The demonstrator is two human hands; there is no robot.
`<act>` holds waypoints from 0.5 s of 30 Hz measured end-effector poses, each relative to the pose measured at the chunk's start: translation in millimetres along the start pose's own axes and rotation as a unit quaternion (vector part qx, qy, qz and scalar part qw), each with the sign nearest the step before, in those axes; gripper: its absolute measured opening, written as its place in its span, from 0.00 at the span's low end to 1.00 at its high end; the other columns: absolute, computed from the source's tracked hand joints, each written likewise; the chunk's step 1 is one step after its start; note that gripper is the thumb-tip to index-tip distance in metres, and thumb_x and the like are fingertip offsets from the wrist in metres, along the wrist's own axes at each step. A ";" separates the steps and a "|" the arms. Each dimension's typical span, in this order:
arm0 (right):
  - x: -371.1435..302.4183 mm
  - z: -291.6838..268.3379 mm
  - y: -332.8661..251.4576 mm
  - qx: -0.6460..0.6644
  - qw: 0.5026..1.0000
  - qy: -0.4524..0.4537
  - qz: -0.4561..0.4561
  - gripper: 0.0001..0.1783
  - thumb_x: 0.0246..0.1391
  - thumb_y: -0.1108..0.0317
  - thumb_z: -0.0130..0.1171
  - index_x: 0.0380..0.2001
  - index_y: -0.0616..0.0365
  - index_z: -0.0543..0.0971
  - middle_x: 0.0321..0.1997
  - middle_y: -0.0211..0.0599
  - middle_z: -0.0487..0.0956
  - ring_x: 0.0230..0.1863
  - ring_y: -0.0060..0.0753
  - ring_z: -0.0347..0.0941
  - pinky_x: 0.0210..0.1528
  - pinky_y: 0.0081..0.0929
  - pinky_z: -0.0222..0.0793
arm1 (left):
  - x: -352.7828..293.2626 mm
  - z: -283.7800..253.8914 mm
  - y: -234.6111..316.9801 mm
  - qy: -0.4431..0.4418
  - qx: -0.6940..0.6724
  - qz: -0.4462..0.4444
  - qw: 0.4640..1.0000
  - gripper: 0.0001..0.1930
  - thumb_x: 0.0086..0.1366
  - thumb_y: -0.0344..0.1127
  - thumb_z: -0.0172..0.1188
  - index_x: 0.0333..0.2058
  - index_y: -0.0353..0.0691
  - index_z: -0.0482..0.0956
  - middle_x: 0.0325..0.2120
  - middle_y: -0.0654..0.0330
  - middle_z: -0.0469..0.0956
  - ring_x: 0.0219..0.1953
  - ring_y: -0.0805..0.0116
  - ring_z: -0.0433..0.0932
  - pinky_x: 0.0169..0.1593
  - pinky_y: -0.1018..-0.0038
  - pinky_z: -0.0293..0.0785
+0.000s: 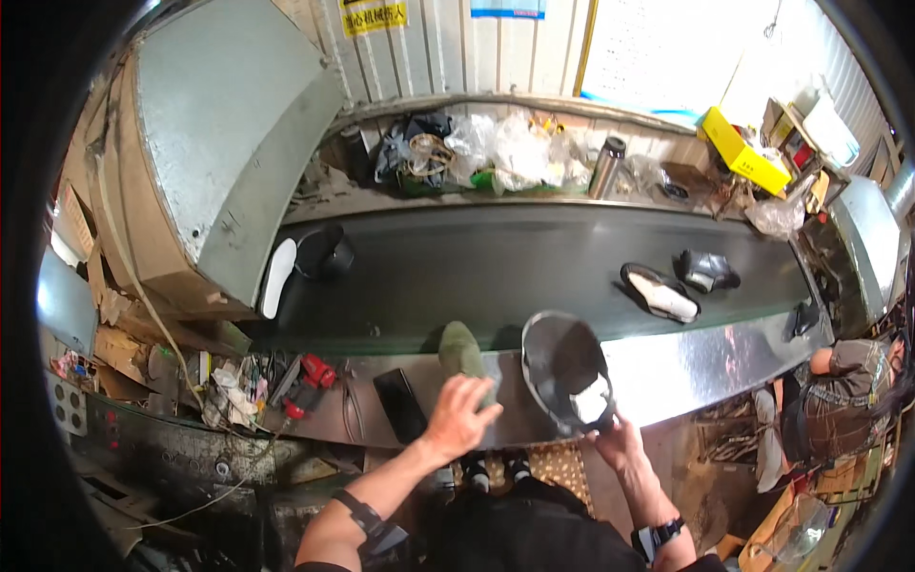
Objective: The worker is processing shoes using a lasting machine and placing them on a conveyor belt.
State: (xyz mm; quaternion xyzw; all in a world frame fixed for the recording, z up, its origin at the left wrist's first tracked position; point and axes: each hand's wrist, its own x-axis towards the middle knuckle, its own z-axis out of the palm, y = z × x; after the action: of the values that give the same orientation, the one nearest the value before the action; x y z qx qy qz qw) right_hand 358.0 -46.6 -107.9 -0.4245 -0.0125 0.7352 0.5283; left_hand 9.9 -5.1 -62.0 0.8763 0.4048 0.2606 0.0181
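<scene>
My left hand (461, 416) is closed around the near end of a green shoe last (462, 351), whose rounded toe points away over the edge of the belt. In my right hand (618, 440) is the near rim of a dark, wide-mouthed bucket (543, 357), tilted so its inside shows. Something white (590, 400) lies inside it; its kind is unclear. Between the left forearm and the belt, a black phone (400, 404) rests on the metal ledge (667, 381).
The dark conveyor belt (467, 262) carries a white sole (278, 278) and black shoe piece (324, 253) at left, a white-lined shoe (660, 293) and black shoe (709, 271) at right. A red tool (310, 383) lies left. Behind stand a steel flask (607, 168) and plastic bags (519, 153).
</scene>
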 end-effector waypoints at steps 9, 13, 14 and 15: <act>2.2 28.6 -7.0 0.024 0.999 0.028 -0.024 0.30 0.61 0.50 0.60 0.59 0.57 0.68 0.56 0.40 0.75 0.59 0.42 0.70 0.63 0.48 0.65 | -4.0 56.9 73.7 -0.025 -0.223 0.012 0.974 0.11 0.58 0.34 0.66 0.41 0.49 0.84 0.42 0.59 0.77 0.47 0.62 0.75 0.56 0.62 0.69; -17.4 40.3 -4.7 -0.101 0.982 0.023 -0.156 0.21 0.61 0.58 0.63 0.52 0.58 0.75 0.51 0.38 0.78 0.46 0.32 0.77 0.45 0.35 0.74 | 24.3 39.6 30.6 0.107 -0.597 -0.397 0.689 0.17 0.70 0.45 0.59 0.44 0.34 0.82 0.40 0.57 0.83 0.43 0.63 0.81 0.51 0.67 0.77; -21.2 21.7 -3.5 -0.351 0.919 -0.016 -0.178 0.20 0.59 0.62 0.66 0.51 0.58 0.76 0.47 0.40 0.80 0.44 0.32 0.78 0.42 0.32 0.74 | 34.0 38.3 5.3 0.132 -0.737 -0.472 0.465 0.26 0.72 0.55 0.52 0.47 0.32 0.79 0.40 0.56 0.82 0.45 0.60 0.81 0.54 0.64 0.76; -27.5 1.3 -5.1 -0.576 0.794 -0.040 -0.192 0.20 0.57 0.65 0.68 0.50 0.58 0.77 0.44 0.41 0.81 0.42 0.31 0.80 0.39 0.29 0.74 | 52.4 19.9 -3.3 0.111 -0.765 -0.527 0.353 0.31 0.72 0.61 0.48 0.45 0.34 0.79 0.40 0.56 0.82 0.46 0.61 0.80 0.55 0.63 0.75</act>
State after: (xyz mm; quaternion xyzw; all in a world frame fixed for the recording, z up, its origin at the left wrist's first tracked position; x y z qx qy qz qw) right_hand 363.3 -65.4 -87.9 -0.6090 -0.5360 0.4921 0.3156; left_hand 45.2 38.4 -56.8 0.0534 0.4078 0.4895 0.7689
